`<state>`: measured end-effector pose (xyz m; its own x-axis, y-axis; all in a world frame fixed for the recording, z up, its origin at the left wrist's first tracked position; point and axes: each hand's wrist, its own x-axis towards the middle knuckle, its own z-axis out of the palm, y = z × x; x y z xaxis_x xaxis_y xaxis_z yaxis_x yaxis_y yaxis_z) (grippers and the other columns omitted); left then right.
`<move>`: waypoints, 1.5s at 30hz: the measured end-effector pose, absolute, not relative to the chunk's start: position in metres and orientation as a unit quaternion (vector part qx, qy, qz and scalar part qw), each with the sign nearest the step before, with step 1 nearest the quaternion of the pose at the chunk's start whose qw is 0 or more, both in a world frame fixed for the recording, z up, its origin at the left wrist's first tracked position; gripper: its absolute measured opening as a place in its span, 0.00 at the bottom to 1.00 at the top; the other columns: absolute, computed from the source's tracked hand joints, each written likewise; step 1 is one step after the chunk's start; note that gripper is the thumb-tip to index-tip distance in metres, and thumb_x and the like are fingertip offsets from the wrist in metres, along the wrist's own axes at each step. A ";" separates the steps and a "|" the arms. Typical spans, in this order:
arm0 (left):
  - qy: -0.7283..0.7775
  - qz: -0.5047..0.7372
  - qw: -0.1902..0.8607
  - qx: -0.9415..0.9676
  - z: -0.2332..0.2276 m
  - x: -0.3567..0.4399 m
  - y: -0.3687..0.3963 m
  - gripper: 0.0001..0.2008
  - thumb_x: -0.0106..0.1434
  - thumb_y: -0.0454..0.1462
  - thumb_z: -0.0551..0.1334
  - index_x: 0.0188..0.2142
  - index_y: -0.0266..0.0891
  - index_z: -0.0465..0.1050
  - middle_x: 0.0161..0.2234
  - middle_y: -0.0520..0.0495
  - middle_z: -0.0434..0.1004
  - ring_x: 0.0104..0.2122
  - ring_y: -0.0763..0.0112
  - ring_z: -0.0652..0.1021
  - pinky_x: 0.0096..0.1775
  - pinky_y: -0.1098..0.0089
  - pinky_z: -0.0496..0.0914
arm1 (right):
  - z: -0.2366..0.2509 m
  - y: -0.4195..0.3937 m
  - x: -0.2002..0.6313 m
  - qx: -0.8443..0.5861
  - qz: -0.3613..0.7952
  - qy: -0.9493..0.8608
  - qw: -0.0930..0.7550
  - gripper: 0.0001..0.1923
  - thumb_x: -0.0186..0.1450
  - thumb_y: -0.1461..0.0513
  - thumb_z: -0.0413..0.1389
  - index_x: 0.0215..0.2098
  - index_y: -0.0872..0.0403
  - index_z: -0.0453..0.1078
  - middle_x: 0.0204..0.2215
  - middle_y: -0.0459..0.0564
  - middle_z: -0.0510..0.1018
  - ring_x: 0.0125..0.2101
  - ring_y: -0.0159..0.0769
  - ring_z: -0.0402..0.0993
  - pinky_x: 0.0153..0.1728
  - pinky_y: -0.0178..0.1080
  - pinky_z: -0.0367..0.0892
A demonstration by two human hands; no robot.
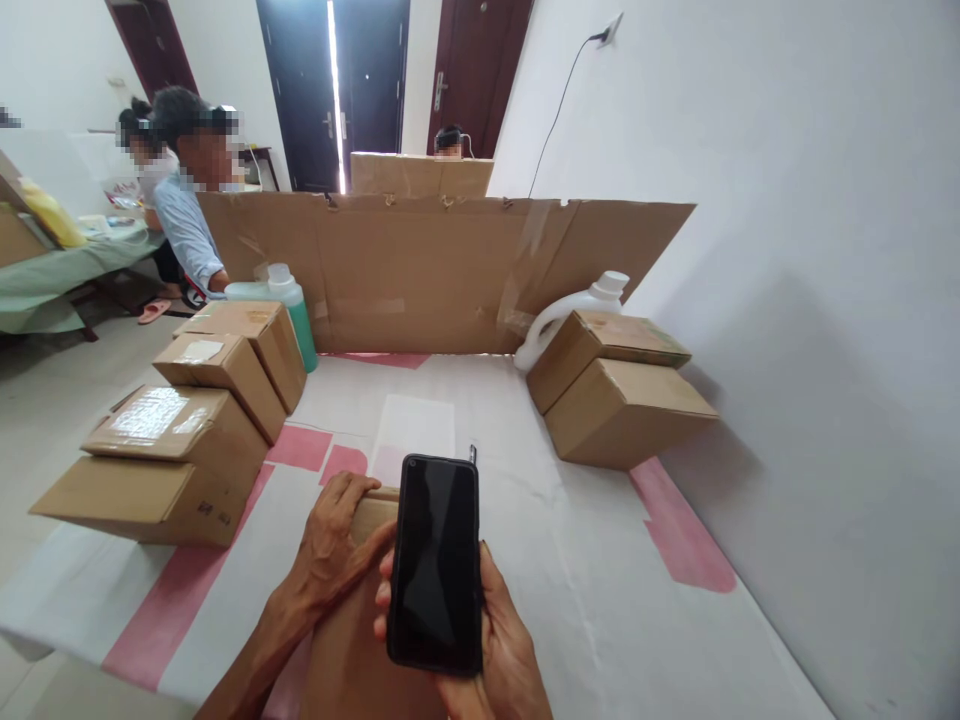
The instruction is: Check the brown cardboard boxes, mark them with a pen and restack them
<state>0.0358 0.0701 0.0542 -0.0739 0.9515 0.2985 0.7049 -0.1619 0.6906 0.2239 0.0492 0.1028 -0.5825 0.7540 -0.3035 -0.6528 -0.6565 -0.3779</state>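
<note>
Black phone (435, 565): held in the right hand (506, 640), dark screen facing the person. It is over a brown box (349, 660); I can't tell if the two touch.
Right hand's fingers (383, 597): clamped on the phone, thumb on its right side, fingertips on its left.
Left hand (330, 545): lies on the far end of the brown box, thumb and fingers apart. I can't tell if it squeezes or just rests.
Brown box: on the near side, and its near end goes out of view.
Both hands: this step looks like holding the phone up and keeping the box still. Moving the phone next would need a firm grip, and likely a steady box too.
Shiny stick (472, 454): pokes out just past the phone's far right corner, so it could get bumped.
White cloth (570, 560): flat on the right, so there looks to be room to slide that way.
Left boxes (232, 430): stand in a row along the left side, so less room there.
Right boxes (622, 400): two, far right, near the white wall (825, 300).
Cardboard screen (420, 270): stands across the far edge and stops long reaches.
</note>
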 end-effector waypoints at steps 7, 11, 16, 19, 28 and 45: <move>0.628 0.377 0.150 0.664 0.057 0.038 0.070 0.13 0.67 0.43 0.64 0.49 0.44 0.72 0.45 0.43 0.76 0.46 0.56 0.78 0.50 0.55 0.74 | 0.101 0.048 0.236 -0.238 0.868 -0.116 0.420 0.33 0.68 0.39 0.55 0.51 0.58 0.80 0.44 0.61 0.84 0.40 0.48 0.80 0.45 0.51 0.74; 0.630 0.376 0.149 0.663 0.059 0.039 0.072 0.13 0.66 0.45 0.65 0.48 0.45 0.73 0.45 0.44 0.77 0.45 0.56 0.79 0.49 0.56 0.74 | 0.099 0.047 0.241 -0.243 0.865 -0.115 0.423 0.33 0.68 0.39 0.55 0.52 0.59 0.79 0.44 0.61 0.84 0.40 0.47 0.80 0.46 0.50 0.74; 0.627 0.375 0.135 0.669 0.058 0.039 0.072 0.13 0.67 0.46 0.65 0.48 0.44 0.73 0.45 0.44 0.77 0.46 0.56 0.79 0.49 0.55 0.75 | 0.092 0.047 0.237 -0.216 0.872 -0.102 0.428 0.33 0.66 0.39 0.57 0.51 0.58 0.79 0.43 0.61 0.84 0.39 0.48 0.81 0.44 0.52 0.74; 0.623 0.372 0.132 0.675 0.057 0.039 0.072 0.13 0.67 0.45 0.65 0.48 0.44 0.72 0.46 0.43 0.77 0.46 0.56 0.79 0.49 0.55 0.74 | 0.090 0.048 0.235 -0.199 0.882 -0.098 0.416 0.34 0.66 0.39 0.57 0.52 0.59 0.78 0.44 0.62 0.84 0.39 0.48 0.81 0.44 0.51 0.74; 0.621 0.371 0.127 0.679 0.054 0.038 0.075 0.13 0.66 0.43 0.64 0.49 0.44 0.72 0.45 0.44 0.77 0.46 0.56 0.79 0.49 0.56 0.75 | 0.095 0.051 0.233 -0.181 0.889 -0.097 0.409 0.33 0.70 0.43 0.50 0.52 0.62 0.77 0.42 0.61 0.84 0.38 0.47 0.81 0.42 0.48 0.75; 0.625 0.365 0.118 0.679 0.053 0.035 0.074 0.15 0.68 0.47 0.64 0.49 0.43 0.73 0.45 0.45 0.78 0.45 0.57 0.80 0.47 0.57 0.76 | 0.086 0.054 0.243 -0.192 0.872 -0.098 0.439 0.32 0.68 0.41 0.57 0.55 0.56 0.77 0.46 0.60 0.84 0.43 0.48 0.81 0.46 0.50 0.74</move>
<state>0.0354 0.0743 0.0534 -0.0492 0.9356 0.3497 0.7638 -0.1904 0.6168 0.2428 0.0539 0.0856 -0.5403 0.8040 -0.2484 -0.7288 -0.5947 -0.3395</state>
